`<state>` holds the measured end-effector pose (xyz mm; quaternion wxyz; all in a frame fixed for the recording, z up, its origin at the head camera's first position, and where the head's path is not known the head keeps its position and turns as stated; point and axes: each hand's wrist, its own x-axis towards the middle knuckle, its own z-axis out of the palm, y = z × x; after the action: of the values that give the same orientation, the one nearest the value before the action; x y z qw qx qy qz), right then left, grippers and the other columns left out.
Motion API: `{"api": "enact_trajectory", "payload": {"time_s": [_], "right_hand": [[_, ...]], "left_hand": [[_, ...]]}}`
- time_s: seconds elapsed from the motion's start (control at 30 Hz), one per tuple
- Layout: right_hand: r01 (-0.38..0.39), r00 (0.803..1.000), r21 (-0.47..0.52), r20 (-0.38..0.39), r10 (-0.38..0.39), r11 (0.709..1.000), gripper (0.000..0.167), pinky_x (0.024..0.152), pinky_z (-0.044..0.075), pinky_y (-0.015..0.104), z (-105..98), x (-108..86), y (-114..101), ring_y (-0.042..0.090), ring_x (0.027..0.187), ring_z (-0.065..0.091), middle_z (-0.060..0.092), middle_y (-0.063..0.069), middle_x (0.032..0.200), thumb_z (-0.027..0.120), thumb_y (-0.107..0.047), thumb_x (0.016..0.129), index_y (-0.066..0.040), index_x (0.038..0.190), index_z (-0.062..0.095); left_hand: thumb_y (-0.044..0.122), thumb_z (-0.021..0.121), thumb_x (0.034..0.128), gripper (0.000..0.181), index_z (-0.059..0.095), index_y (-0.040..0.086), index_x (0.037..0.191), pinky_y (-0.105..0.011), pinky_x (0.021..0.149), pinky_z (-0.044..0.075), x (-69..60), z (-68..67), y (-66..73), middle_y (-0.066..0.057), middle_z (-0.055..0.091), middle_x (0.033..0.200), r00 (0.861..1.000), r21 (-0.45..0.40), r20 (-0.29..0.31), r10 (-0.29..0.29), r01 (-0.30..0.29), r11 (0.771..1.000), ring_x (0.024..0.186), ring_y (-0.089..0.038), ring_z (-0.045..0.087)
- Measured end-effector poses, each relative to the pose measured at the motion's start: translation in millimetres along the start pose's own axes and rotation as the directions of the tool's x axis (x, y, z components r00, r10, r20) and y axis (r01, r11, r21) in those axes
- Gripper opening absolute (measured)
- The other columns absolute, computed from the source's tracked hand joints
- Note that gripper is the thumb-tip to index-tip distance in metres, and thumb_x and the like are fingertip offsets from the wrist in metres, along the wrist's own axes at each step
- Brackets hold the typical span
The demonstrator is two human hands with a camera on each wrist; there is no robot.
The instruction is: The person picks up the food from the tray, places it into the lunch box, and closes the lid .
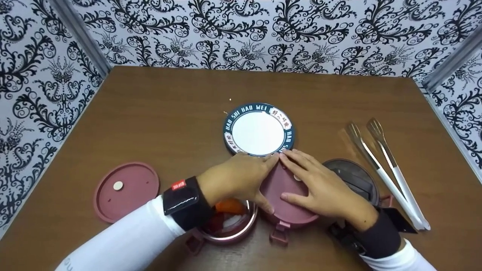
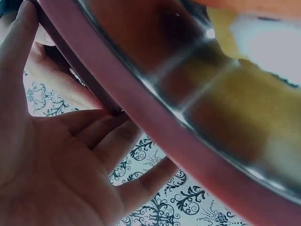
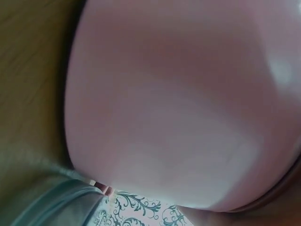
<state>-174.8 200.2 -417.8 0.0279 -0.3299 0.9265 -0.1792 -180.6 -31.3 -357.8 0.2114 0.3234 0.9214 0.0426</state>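
A pink lunch container with a pink lid (image 1: 282,192) stands before me, a side clip hanging down at its front. My left hand (image 1: 241,178) touches the left edge of this lid, its thumb toward the front and fingers toward the back. On top of the lid lies my right hand (image 1: 320,184) with its fingers spread. Under my left forearm an uncovered pink container (image 1: 241,235) with a steel lining holds orange and pale food, partly hidden. The left wrist view shows that container's steel rim (image 2: 178,115) close up. A pink container wall (image 3: 164,103) fills the right wrist view.
A white plate (image 1: 258,133) with a blue lettered rim lies behind the containers. Another pink lid (image 1: 126,192) rests at the left. To the right are a dark round lid (image 1: 352,177) and metal tongs (image 1: 395,177) with white handles. Patterned walls (image 1: 248,37) enclose the table.
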Motion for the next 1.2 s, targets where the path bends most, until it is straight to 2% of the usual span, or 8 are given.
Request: {"api": "enact_trajectory", "payload": {"time_s": [0.17,0.33,0.47,0.67,0.8,0.93,1.03,1.2], "right_hand": [[0.002,1.000,0.024,-0.014,-0.001,1.000,0.082,0.112,0.039,0.056,4.1,-0.5,1.1,0.028,0.150,0.030,0.032,0.003,0.163,0.062,-0.061,0.091,-0.023,0.158,0.032],[0.008,0.996,0.146,-0.089,0.005,0.989,0.059,0.115,0.036,0.054,10.6,2.6,7.5,0.027,0.146,0.036,0.042,0.002,0.157,0.063,-0.035,0.098,-0.021,0.152,0.044],[-0.004,0.994,0.188,-0.108,0.025,0.982,0.052,0.116,0.034,0.054,13.5,3.4,7.6,0.030,0.145,0.039,0.044,0.004,0.156,0.061,-0.023,0.100,-0.016,0.150,0.048],[-0.037,0.997,0.110,-0.062,0.044,0.993,0.055,0.118,0.030,0.056,12.0,2.2,4.3,0.034,0.148,0.033,0.038,0.006,0.160,0.057,-0.026,0.102,-0.018,0.154,0.041],[-0.058,0.997,0.023,-0.040,0.059,0.998,0.055,0.120,0.028,0.055,11.4,2.4,0.7,0.031,0.151,0.029,0.034,0.006,0.162,0.052,-0.028,0.104,-0.018,0.156,0.037],[0.002,0.996,-0.112,-0.086,-0.012,0.994,0.053,0.122,0.026,0.049,11.6,3.8,-6.4,0.028,0.150,0.031,0.039,0.009,0.159,0.052,-0.023,0.103,-0.010,0.153,0.041],[0.050,0.990,-0.183,-0.123,-0.073,0.982,0.052,0.124,0.023,0.044,11.9,4.6,-11.5,0.028,0.148,0.035,0.042,0.012,0.157,0.054,-0.023,0.102,-0.004,0.149,0.045],[0.044,0.997,-0.151,-0.058,-0.054,0.987,0.076,0.127,0.005,0.031,8.8,2.2,-10.8,0.024,0.152,0.027,0.032,0.011,0.163,0.054,-0.052,0.099,-0.007,0.156,0.033]], "left_hand": [[0.077,0.072,0.0693,0.126,0.020,0.007,0.160,-0.050,0.113,0.042,0.8,2.6,-0.7,-0.010,0.045,0.155,1.000,0.044,-0.014,0.023,-0.022,0.999,0.134,-0.029,0.054],[0.080,0.072,0.0670,0.132,0.014,0.006,0.161,-0.060,0.113,0.038,1.6,14.7,-1.9,-0.012,0.035,0.161,1.000,0.085,-0.017,0.013,-0.011,0.996,0.140,-0.030,0.048],[0.085,0.065,0.0681,0.133,0.012,0.006,0.161,-0.057,0.115,0.036,1.5,19.8,0.0,-0.015,0.028,0.162,1.000,0.078,0.000,-0.011,0.011,0.997,0.144,-0.031,0.041],[0.080,0.059,0.0776,0.120,0.011,0.009,0.161,-0.044,0.120,0.032,1.7,11.8,-1.0,-0.011,0.028,0.163,0.998,-0.041,0.057,-0.027,0.029,0.999,0.145,-0.027,0.040],[0.077,0.063,0.0753,0.121,0.011,0.010,0.161,-0.050,0.121,0.028,4.2,7.9,-0.6,-0.008,0.029,0.163,0.998,-0.064,0.063,-0.032,0.036,0.997,0.146,-0.025,0.039],[0.079,0.065,0.0707,0.126,0.011,0.010,0.161,-0.059,0.121,0.022,6.1,9.2,-3.4,-0.006,0.029,0.163,1.000,-0.060,0.006,-0.013,0.013,0.998,0.148,-0.024,0.036],[0.080,0.067,0.0677,0.129,0.011,0.011,0.162,-0.061,0.122,0.020,7.1,12.4,-7.2,-0.005,0.030,0.163,0.999,-0.068,-0.040,0.009,-0.012,0.998,0.148,-0.024,0.035],[0.081,0.069,0.0657,0.132,0.009,0.012,0.162,-0.060,0.122,0.018,9.8,14.8,-10.2,-0.005,0.036,0.161,0.999,-0.105,-0.053,0.009,-0.014,0.994,0.148,-0.023,0.036]]}}
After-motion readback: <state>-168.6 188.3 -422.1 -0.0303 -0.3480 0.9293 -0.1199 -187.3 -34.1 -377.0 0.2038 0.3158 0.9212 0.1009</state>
